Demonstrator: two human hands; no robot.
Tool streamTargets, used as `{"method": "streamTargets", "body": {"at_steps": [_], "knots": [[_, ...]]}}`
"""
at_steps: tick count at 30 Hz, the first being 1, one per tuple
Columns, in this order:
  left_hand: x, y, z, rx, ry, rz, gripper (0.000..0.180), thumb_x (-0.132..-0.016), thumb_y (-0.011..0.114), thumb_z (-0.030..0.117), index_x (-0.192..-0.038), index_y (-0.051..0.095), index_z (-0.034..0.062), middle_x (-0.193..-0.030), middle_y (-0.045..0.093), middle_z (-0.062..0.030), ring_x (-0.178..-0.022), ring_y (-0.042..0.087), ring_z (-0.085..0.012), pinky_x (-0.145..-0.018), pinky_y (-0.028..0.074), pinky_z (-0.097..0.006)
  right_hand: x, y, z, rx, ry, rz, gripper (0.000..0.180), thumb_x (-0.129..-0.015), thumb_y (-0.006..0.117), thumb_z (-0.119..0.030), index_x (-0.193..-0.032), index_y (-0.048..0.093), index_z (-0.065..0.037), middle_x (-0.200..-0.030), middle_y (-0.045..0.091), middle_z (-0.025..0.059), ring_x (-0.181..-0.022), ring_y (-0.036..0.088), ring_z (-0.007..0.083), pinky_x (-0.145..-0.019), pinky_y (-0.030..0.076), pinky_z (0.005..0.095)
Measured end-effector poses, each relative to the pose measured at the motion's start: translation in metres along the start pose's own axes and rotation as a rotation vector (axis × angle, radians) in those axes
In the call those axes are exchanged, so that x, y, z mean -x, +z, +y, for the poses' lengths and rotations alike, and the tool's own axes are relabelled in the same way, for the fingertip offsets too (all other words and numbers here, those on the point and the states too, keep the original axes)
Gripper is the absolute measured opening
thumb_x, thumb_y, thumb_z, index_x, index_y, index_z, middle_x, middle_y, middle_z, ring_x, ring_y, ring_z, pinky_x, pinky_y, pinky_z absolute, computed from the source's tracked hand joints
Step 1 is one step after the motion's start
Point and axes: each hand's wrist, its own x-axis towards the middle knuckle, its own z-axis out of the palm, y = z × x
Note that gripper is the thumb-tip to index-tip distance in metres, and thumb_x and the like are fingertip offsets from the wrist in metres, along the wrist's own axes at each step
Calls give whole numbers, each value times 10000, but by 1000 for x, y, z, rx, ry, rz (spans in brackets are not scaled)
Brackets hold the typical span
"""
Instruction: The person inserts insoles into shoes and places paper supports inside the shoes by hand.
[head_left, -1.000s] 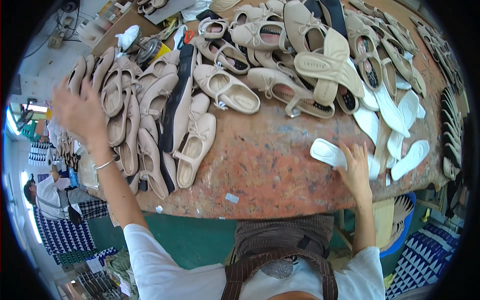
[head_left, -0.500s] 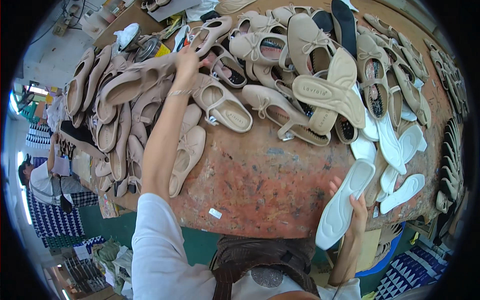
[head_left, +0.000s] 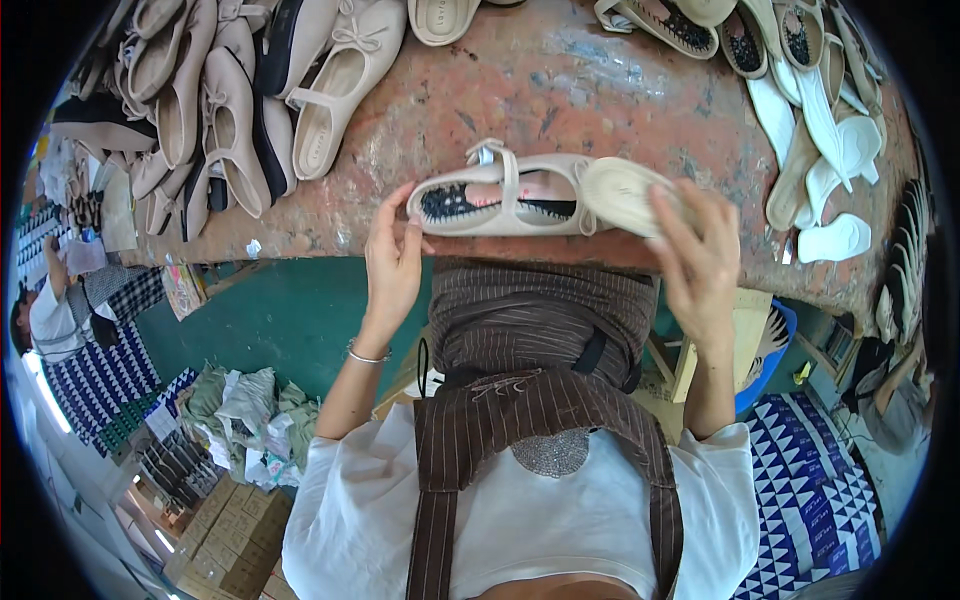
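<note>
A beige strapped flat shoe (head_left: 510, 185) lies at the near edge of the table, its opening facing up and its dark, patterned inside showing. My left hand (head_left: 393, 255) holds one end of it between thumb and fingers. Over the shoe's other end is a pale beige insole (head_left: 622, 190), gripped at its right side by my right hand (head_left: 700, 255), which is slightly smeared by motion. The insole's far part is hidden behind those fingers. A small shiny piece sits at the strap's side.
Beige shoes (head_left: 235, 130) crowd the table's left side, with more along the far edge. White insoles (head_left: 838, 238) lie in a loose heap at the right. A worn reddish tabletop (head_left: 560, 90) lies between. Beyond the left end, a person (head_left: 60, 310) stands.
My left hand has come from the shoe pile to the near edge, where it now holds a shoe. My right hand has moved left and up; a beige insole face shows there instead of a white one.
</note>
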Motion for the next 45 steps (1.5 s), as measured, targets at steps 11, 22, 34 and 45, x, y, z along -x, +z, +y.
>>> {"method": "streamTargets", "body": {"at_steps": [11, 22, 34, 45], "knots": [[7, 29, -15, 42, 76, 228, 566, -790, 816, 75, -1285, 570, -50, -1088, 456, -77, -765, 564, -82, -611, 542, -204, -31, 95, -32, -206, -255, -122, 206, -682, 687, -3, -878, 744, -32, -1094, 677, 118, -1029, 621, 287, -931, 486, 412], [-3, 25, -20, 142, 74, 218, 500, -765, 836, 91, -1197, 631, -55, -1049, 525, -71, -763, 582, -88, -558, 536, -209, -55, 124, -56, -351, -199, -228, 180, -695, 699, 39, -865, 731, -8, -992, 669, 116, -955, 645, 298, -822, 536, 385], [-15, 27, -30, 57, 92, 311, 321, -770, 814, 13, -1053, 679, -59, -927, 588, -40, -719, 644, -74, -563, 492, -197, -52, 137, -57, -161, -317, -280, 224, -692, 679, -11, -909, 728, 6, -1087, 642, 120, -995, 624, 297, -883, 505, 409], [-25, 24, -25, 174, -63, 284, 36, -804, 690, -42, -838, 676, -41, -710, 610, -70, -516, 516, -84, -465, 389, -261, -70, 128, -61, -169, -466, -704, 603, -772, 554, 16, -1363, 554, -106, -1466, 483, 81, -1040, 656, 292, -869, 546, 418]]}}
